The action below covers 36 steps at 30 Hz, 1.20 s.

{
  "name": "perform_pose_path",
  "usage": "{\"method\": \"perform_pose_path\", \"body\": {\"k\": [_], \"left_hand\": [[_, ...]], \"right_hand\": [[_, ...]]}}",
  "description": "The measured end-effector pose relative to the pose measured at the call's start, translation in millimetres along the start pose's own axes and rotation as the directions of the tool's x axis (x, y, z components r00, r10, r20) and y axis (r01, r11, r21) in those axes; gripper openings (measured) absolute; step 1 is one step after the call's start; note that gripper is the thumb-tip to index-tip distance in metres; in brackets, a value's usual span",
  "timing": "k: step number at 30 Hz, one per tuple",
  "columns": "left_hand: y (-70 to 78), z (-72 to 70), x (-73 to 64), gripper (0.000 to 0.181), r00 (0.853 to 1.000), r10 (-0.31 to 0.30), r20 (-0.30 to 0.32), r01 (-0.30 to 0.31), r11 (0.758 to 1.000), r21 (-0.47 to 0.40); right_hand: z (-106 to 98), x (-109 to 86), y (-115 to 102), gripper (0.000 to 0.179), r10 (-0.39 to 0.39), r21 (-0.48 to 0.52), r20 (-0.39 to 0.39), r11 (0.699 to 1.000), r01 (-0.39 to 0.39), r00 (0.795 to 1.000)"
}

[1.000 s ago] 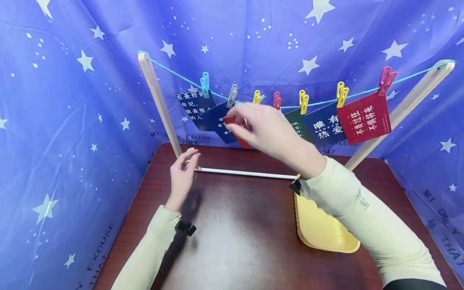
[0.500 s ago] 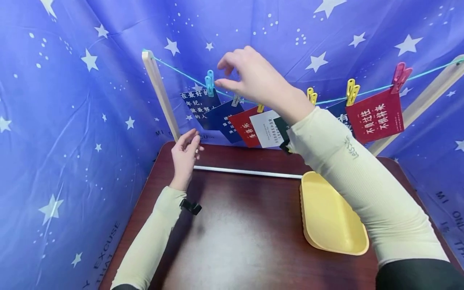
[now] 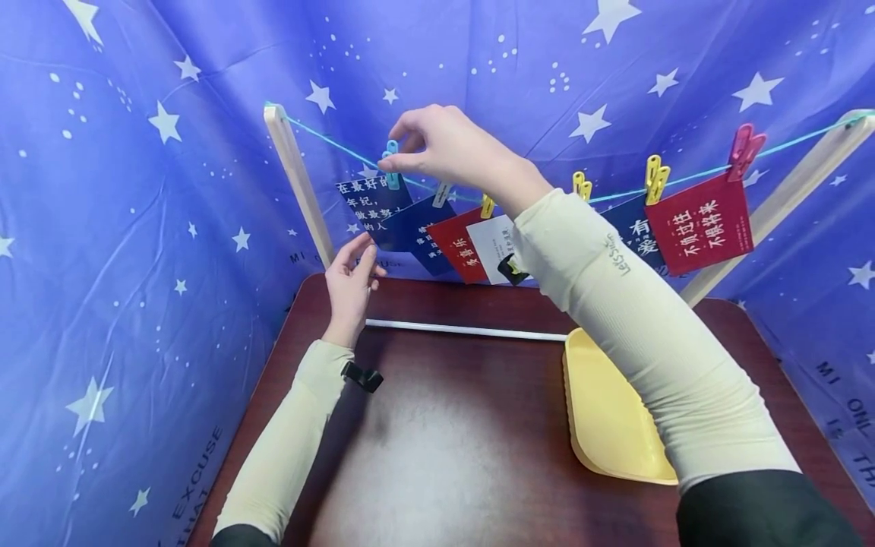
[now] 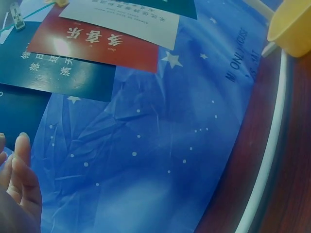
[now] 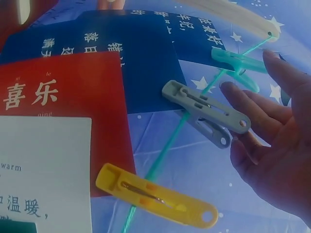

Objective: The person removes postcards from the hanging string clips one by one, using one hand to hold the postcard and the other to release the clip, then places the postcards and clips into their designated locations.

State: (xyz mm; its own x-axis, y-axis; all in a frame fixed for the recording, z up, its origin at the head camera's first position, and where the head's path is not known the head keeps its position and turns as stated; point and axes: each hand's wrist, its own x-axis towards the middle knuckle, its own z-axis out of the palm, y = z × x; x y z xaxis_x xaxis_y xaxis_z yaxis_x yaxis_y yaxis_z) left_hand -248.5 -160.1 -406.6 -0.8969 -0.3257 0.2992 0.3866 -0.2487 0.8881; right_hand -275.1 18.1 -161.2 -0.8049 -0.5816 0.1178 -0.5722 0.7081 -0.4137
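Note:
My right hand (image 3: 461, 152) is up at the light blue clothespin (image 3: 393, 169) at the left of the cord. In the right wrist view the thumb of that hand (image 5: 286, 141) overlaps the end of this clothespin (image 5: 238, 63), and the fingertips are just below it; its handles stand apart. From this clothespin hangs a dark blue card (image 3: 369, 201) with white lettering. A grey clothespin (image 5: 206, 111) and a yellow one (image 5: 155, 194) hold more cards beside it. My left hand (image 3: 350, 285), fingers loosely bent with nothing between them, hovers under the leftmost card.
The teal cord (image 3: 328, 139) runs between two wooden posts (image 3: 297, 178). More clothespins and cards hang along it, including a red card (image 3: 700, 224) at right. A white rod (image 3: 465, 330) lies low between the posts. A yellow basket (image 3: 608, 410) stands on the brown table (image 3: 437, 425).
My right hand has moved left and up from the middle of the cord to the light blue clothespin. My left hand has risen slightly towards the leftmost card.

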Motion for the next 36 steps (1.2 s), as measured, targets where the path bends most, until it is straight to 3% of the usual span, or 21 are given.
{"method": "perform_pose_path", "body": {"k": [8, 12, 22, 30, 36], "left_hand": [[3.5, 7.1, 3.6, 0.034, 1.0, -0.012, 0.0, 0.012, 1.0, -0.012], [4.4, 10.1, 4.9, 0.024, 1.0, -0.008, -0.02, 0.007, 0.999, -0.033], [2.5, 9.0, 8.3, 0.013, 0.997, 0.068, -0.046, -0.071, 0.995, -0.07], [3.6, -1.0, 5.7, 0.006, 0.997, 0.068, -0.046, -0.07, 0.995, -0.064], [6.2, -9.9, -1.1, 0.026, 0.997, 0.052, -0.053, -0.057, 0.995, -0.083]], "right_hand": [[-2, 0.5, 3, 0.056, 0.007, 0.029, -0.034, 1.0, -0.006, 0.999], [-4, 1.3, 6, 0.052, 0.024, 0.051, -0.051, 0.998, -0.021, 0.998], [-6, 1.0, 10, 0.043, 0.04, 0.086, -0.065, 0.996, -0.034, 0.997], [1, 2.7, 11, 0.035, -0.032, 0.096, -0.08, 0.995, 0.04, 0.996], [12, 3.1, 8, 0.027, -0.127, 0.065, -0.108, 0.989, 0.134, 0.986]]}}
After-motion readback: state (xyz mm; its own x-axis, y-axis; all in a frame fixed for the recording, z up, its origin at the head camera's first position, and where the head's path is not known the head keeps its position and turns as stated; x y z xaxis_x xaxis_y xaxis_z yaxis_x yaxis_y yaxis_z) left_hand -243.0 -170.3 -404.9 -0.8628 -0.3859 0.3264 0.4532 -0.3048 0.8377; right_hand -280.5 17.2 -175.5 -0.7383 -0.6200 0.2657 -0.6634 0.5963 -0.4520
